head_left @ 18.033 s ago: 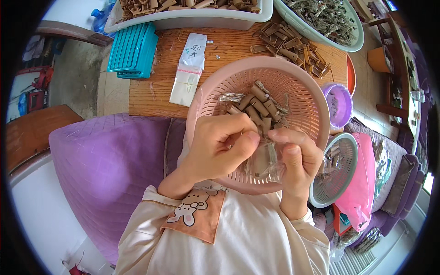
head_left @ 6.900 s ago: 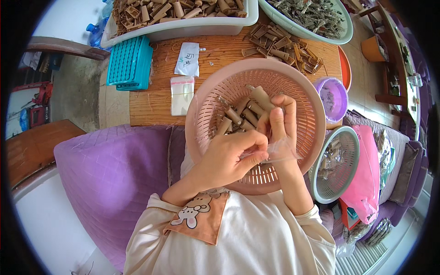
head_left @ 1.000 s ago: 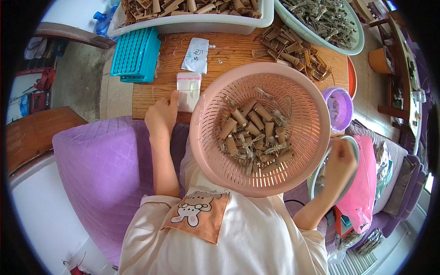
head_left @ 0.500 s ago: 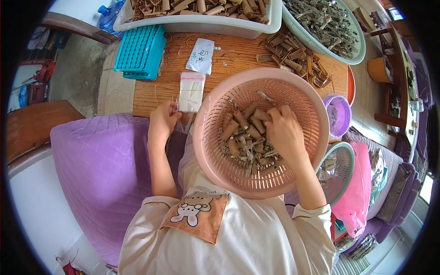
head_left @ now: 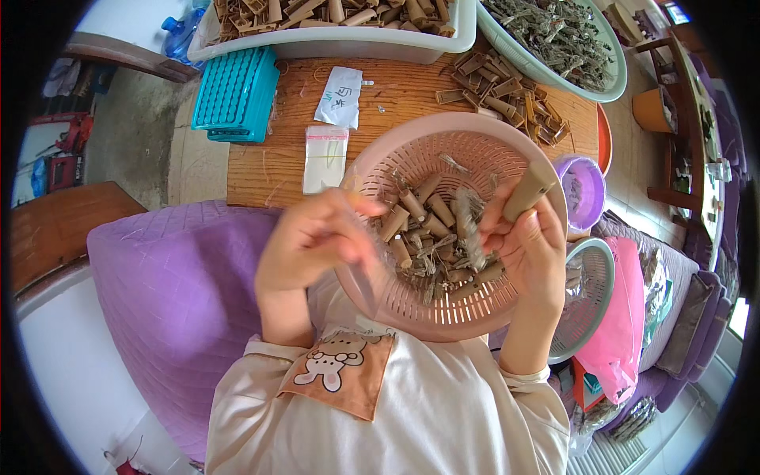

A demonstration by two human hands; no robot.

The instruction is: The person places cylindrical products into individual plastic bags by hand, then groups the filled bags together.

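A pink slotted basket [head_left: 451,127] sits at my lap, holding short brown tubes [head_left: 412,204] and grey-green dried plant sprigs [head_left: 427,277]. Above its right side my right hand [head_left: 538,249] is closed on a brown cardboard-like tube [head_left: 529,191], tilted upward. A dried sprig bundle [head_left: 471,226], smeared by motion, hangs from the same hand's fingers. At the basket's left rim my left hand [head_left: 309,241] is blurred, its fingers curled on what looks like a clear plastic bag [head_left: 368,289]. On the table beyond it lies a stack of clear bags [head_left: 324,162].
A white bin [head_left: 332,39] of brown pieces, a teal crate [head_left: 236,95] and a written paper [head_left: 339,96] are on the wooden table. Loose brown pieces [head_left: 507,95] lie near a pale green basket [head_left: 621,79] of dried plants. A purple bucket [head_left: 584,198] stands right.
My right hand has risen out of the basket with a tube and a dried sprig. My left hand has come from the bag stack toward the basket, bringing the clear bag.
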